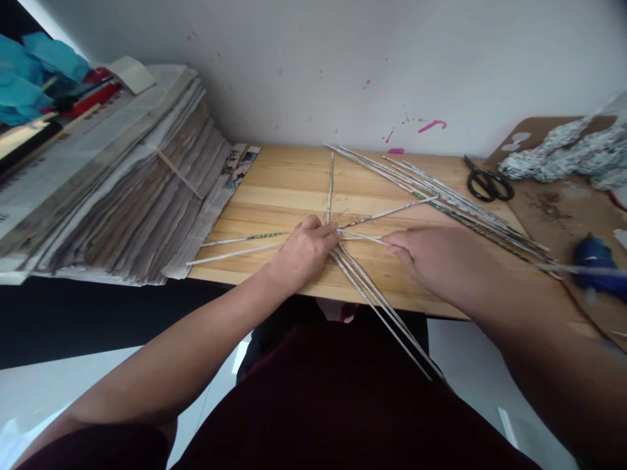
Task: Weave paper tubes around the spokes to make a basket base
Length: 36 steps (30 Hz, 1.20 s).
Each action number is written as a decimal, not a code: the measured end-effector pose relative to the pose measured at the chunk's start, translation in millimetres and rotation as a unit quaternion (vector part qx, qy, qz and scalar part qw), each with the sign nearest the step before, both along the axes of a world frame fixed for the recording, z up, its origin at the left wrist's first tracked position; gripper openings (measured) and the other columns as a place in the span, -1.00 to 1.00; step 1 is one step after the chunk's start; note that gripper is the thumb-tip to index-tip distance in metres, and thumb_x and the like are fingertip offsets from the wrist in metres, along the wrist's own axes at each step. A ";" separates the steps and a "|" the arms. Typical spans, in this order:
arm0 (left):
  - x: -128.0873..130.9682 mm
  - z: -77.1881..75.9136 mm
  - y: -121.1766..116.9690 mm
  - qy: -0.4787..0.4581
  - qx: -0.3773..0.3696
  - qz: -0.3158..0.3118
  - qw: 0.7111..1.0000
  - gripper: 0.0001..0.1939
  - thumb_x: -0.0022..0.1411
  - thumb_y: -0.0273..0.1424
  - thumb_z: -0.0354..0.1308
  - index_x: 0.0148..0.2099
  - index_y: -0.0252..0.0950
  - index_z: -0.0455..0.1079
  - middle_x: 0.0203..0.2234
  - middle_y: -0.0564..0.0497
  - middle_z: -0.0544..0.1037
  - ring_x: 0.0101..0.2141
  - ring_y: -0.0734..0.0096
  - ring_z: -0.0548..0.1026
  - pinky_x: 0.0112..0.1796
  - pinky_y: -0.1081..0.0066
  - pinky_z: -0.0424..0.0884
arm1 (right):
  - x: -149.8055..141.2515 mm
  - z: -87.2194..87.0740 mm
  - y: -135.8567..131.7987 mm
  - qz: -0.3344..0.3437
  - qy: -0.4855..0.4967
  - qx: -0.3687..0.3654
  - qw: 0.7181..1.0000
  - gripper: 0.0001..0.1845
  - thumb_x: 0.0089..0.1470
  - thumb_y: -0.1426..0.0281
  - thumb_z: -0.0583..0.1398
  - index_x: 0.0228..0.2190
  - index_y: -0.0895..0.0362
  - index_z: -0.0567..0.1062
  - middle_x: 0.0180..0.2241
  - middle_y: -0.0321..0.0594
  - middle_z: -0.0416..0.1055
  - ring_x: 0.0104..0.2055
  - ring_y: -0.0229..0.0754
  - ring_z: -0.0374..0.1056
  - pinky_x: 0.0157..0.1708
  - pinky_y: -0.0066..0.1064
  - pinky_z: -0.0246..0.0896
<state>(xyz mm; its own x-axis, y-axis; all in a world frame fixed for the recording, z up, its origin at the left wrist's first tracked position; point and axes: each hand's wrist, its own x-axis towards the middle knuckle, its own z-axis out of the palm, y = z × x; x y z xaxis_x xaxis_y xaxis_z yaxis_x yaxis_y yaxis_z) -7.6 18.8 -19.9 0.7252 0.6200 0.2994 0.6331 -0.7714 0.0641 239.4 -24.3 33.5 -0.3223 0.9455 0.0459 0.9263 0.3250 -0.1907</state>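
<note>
Thin rolled-newspaper tubes cross each other under my left hand (307,253), whose curled fingers pin the crossing to the wooden table (289,176). One tube (330,189) points toward the wall, and two reach left, one of them a green-marked tube (245,239). Another tube (392,212) slants right, and several front tubes (376,295) hang past the near table edge. To the right of the crossing, my right hand (424,258) pinches the end of a white paper tube (362,235) between thumb and fingers. Its other fingers are curled in.
Loose paper tubes (470,209) lie at the back right, beside black-handled scissors (490,185). A tall newspaper stack (161,163) stands on the left. On the far right are a blue tool (595,261), partly blurred, and a bundle of twisted paper (553,153). A wall (313,78) borders the back.
</note>
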 end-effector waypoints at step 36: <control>8.7 -7.2 19.7 -0.175 -0.032 -0.010 0.984 -0.84 0.35 -0.47 0.17 -0.09 -0.27 0.55 -0.23 -0.04 0.67 -0.20 0.29 0.58 -0.06 0.29 0.46 | -24.6 -51.7 9.0 0.069 0.042 0.108 0.991 -0.59 0.33 0.29 0.10 0.08 0.24 0.50 -0.03 -0.01 0.51 -0.05 0.06 0.31 0.01 -0.13 0.19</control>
<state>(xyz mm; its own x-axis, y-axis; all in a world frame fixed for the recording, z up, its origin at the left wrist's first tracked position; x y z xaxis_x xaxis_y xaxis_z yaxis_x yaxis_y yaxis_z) 1.1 38.5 -27.1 0.5967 0.6322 0.4943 0.5477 -0.7710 0.3248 214.8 -15.3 -18.2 -0.4347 0.8577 0.2745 0.8540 0.4893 -0.1765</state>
